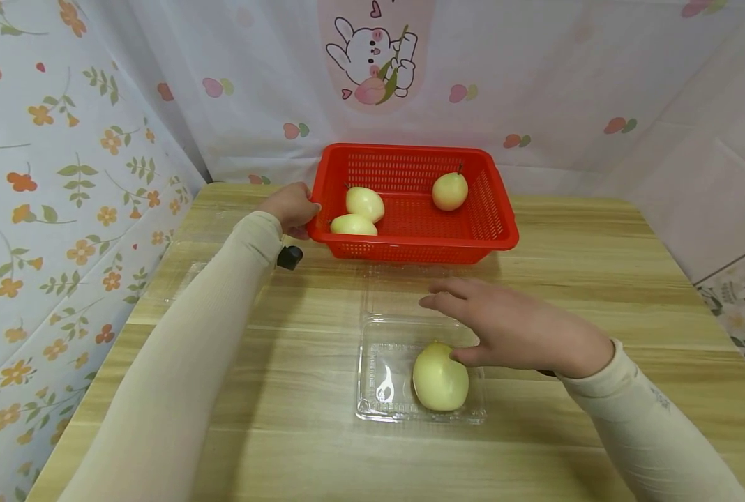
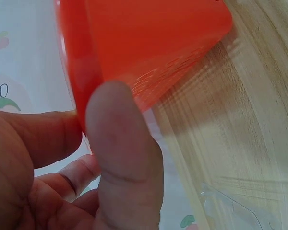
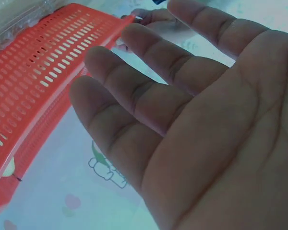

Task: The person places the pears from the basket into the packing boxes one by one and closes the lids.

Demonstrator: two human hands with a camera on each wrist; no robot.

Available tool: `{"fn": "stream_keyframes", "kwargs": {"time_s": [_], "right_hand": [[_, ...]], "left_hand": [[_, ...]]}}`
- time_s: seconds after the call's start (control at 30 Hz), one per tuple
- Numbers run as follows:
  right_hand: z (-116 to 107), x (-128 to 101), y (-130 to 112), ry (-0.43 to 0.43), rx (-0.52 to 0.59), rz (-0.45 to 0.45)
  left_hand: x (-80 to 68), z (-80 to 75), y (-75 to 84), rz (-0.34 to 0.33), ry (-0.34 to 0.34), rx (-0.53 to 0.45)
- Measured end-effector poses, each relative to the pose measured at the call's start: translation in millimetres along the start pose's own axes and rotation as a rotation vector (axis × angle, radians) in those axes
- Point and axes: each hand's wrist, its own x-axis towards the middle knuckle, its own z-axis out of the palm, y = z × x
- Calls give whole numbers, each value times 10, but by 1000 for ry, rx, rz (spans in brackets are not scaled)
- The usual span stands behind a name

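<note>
- One pale yellow pear [image 1: 438,383] sits in the right part of the clear plastic clamshell [image 1: 372,413], which lies open on the wooden desk [image 1: 303,418], on the near side of the red plastic basket [image 1: 410,243].
- The right hand [image 1: 517,328] has a wide grip, fingers extended; its thumb overlaps the pear in the head view, but whether they touch cannot be told.
- The left hand [image 1: 287,209] pinches the basket's left rim between thumb and fingers, seemingly a sound way to steady it.
- Lifting the right thumb straight clear would probably serve best, since a sideways brush could roll the pear.
- Any hold should be light and broad, as such skin likely bruises easily.
- The pear looks rounded and smooth, with no obvious blemish; three similar pears [image 1: 450,192] lie in the basket, one showing a dark upright stem.
</note>
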Motion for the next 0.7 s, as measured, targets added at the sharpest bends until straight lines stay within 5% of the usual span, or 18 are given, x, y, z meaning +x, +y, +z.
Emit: {"fn": "stream_keyframes", "kwargs": {"time_s": [0.7], "right_hand": [[-117,70,203,95,18,-12]], "left_hand": [[0,2,-3,9,6,15]]}}
